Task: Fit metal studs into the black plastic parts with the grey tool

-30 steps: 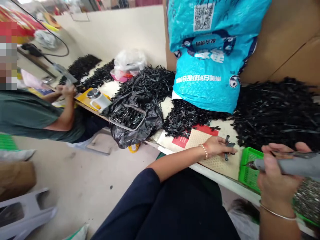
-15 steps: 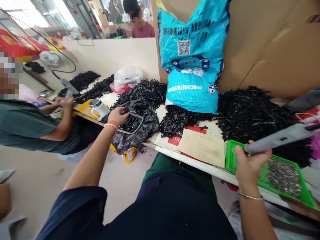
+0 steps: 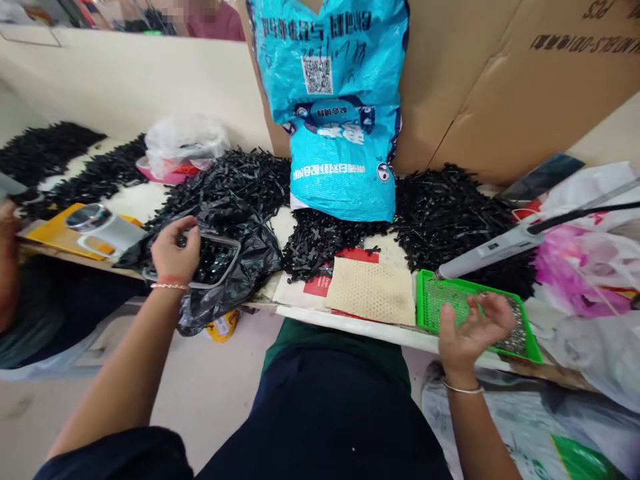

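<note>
My left hand [image 3: 175, 252] is over a clear plastic box [image 3: 233, 263] of small black parts, which sits in a black plastic bag [image 3: 260, 257]. Its thumb and forefinger curl together in a pinch; whatever is between them is too small to make out. My right hand [image 3: 475, 330] is open, palm up and fingers half bent, above a green perforated basket [image 3: 430, 300] holding small metal screws [image 3: 517, 333]. A grey electric screwdriver [image 3: 487, 253] lies free of my hand, its tip at the basket's back rim. A beige perforated pad [image 3: 373, 290] lies between my hands.
Heaps of black strips [image 3: 460, 220] line the bench. A blue printed sack [image 3: 345, 133] stands at the back against cardboard [image 3: 465, 80]. On the left are a white mug [image 3: 110, 230], a yellow tray [image 3: 55, 230] and a co-worker's hand [image 3: 7, 227]. Plastic bags [image 3: 585, 267] crowd the right.
My right hand has let go of the electric screwdriver and opened above the basket. My left hand has lifted slightly from the box. The view has turned right and down.
</note>
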A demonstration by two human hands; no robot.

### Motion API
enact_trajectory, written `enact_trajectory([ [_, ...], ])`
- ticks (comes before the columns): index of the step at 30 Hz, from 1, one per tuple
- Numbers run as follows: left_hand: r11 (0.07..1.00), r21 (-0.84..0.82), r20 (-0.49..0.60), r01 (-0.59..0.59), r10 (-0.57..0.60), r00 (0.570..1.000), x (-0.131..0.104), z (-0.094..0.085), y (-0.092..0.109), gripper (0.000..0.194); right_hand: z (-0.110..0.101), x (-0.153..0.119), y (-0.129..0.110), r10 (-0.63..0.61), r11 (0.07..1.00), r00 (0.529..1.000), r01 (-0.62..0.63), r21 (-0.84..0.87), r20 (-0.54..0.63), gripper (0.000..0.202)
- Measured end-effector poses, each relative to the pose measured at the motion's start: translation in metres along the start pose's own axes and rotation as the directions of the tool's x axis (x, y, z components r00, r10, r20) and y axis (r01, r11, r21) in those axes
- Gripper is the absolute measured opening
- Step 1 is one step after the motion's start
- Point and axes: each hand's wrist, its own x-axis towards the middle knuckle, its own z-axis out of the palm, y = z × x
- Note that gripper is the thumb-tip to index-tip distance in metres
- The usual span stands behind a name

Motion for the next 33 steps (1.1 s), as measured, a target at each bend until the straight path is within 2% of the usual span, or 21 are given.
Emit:
enact_trajectory([
  [1, 0.998, -0.013, -0.027, -0.054, 0.054, 0.998, 0.001, 0.002, 0.015, 0.039, 0.003, 0.003, -0.005, -0.114, 0.992, 0.993, 0.115, -0.056, 0.017, 0.075],
  [3, 0.98, -0.062, 0.02, -0.19, 0.192, 0.981, 0.005, 0.009, 0.048, 0.034, 0.016, 0.015, -0.013, -0.257, 0.949, 0.949, 0.283, -0.136, 0.181, 0.067],
  [5, 0.935, -0.087, 0.165, -0.344, 0.354, 0.92, 0.018, 0.02, 0.077, 0.032, 0.035, 0.036, -0.012, -0.279, 0.915, 0.865, 0.371, -0.156, 0.418, 0.055],
  [6, 0.92, -0.077, 0.22, -0.383, 0.391, 0.894, 0.028, 0.026, 0.087, 0.032, 0.046, 0.048, -0.008, -0.271, 0.904, 0.813, 0.399, -0.155, 0.515, 0.049],
  [8, 0.925, -0.003, 0.277, -0.379, 0.365, 0.889, 0.055, 0.037, 0.093, 0.033, 0.069, 0.076, 0.007, -0.243, 0.884, 0.735, 0.436, -0.167, 0.633, 0.042],
  [9, 0.94, 0.058, 0.296, -0.336, 0.305, 0.905, 0.071, 0.039, 0.09, 0.033, 0.079, 0.09, 0.016, -0.218, 0.877, 0.716, 0.442, -0.189, 0.663, 0.041],
  [11, 0.964, 0.189, 0.332, -0.189, 0.118, 0.936, 0.098, 0.037, 0.075, 0.031, 0.095, 0.112, 0.034, -0.156, 0.872, 0.714, 0.425, -0.245, 0.683, 0.042],
  [13, 0.965, 0.258, 0.351, -0.048, -0.047, 0.935, 0.113, 0.024, 0.056, 0.031, 0.105, 0.125, 0.047, -0.112, 0.881, 0.719, 0.391, -0.266, 0.686, 0.045],
  [15, 0.961, 0.274, 0.348, 0.04, -0.138, 0.927, 0.113, 0.006, 0.038, 0.032, 0.108, 0.128, 0.051, -0.092, 0.901, 0.709, 0.358, -0.245, 0.699, 0.046],
  [18, 0.946, 0.304, 0.315, 0.111, -0.21, 0.925, 0.089, -0.022, 0.016, 0.033, 0.109, 0.123, 0.049, -0.088, 0.916, 0.67, 0.346, -0.204, 0.737, 0.047],
  [22, 0.928, 0.333, 0.282, 0.169, -0.269, 0.921, 0.044, -0.042, -0.013, 0.036, 0.112, 0.122, 0.058, -0.088, 0.853, 0.627, 0.448, -0.266, 0.774, 0.048],
  [26, 0.951, 0.272, 0.249, 0.144, -0.214, 0.945, 0.013, -0.042, -0.033, 0.034, 0.119, 0.128, 0.083, 0.001, 0.694, 0.674, 0.531, -0.486, 0.738, 0.058],
  [30, 0.973, 0.206, 0.252, 0.108, -0.16, 0.954, 0.004, -0.036, -0.043, 0.032, 0.123, 0.132, 0.098, 0.021, 0.626, 0.736, 0.518, -0.583, 0.677, 0.057],
  [33, 0.969, 0.211, 0.234, 0.128, -0.177, 0.956, 0.011, -0.033, -0.048, 0.031, 0.122, 0.138, 0.1, 0.036, 0.6, 0.728, 0.531, -0.598, 0.684, 0.043],
])
